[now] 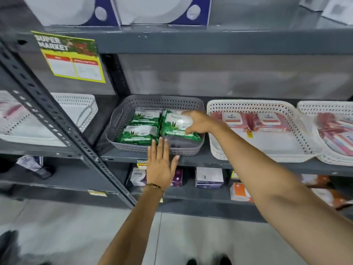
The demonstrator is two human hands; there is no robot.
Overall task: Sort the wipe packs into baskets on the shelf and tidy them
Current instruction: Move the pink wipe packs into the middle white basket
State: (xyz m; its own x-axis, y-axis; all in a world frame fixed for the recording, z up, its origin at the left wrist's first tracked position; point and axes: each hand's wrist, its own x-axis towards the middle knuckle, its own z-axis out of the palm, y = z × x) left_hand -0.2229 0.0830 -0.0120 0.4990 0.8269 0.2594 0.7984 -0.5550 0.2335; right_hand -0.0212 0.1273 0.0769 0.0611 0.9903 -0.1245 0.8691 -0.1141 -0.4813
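Right hand (198, 122): you grip a green pack (178, 124), at 3 o'clock in the grey basket (124, 119).
Left hand (160, 162): fingers spread flat, pressing the basket's front wall, holding nothing.
Pink packs (248, 120): in the white basket (215, 150).

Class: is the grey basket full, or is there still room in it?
Room left: the grey basket holds green packs, with bare floor at its front right.
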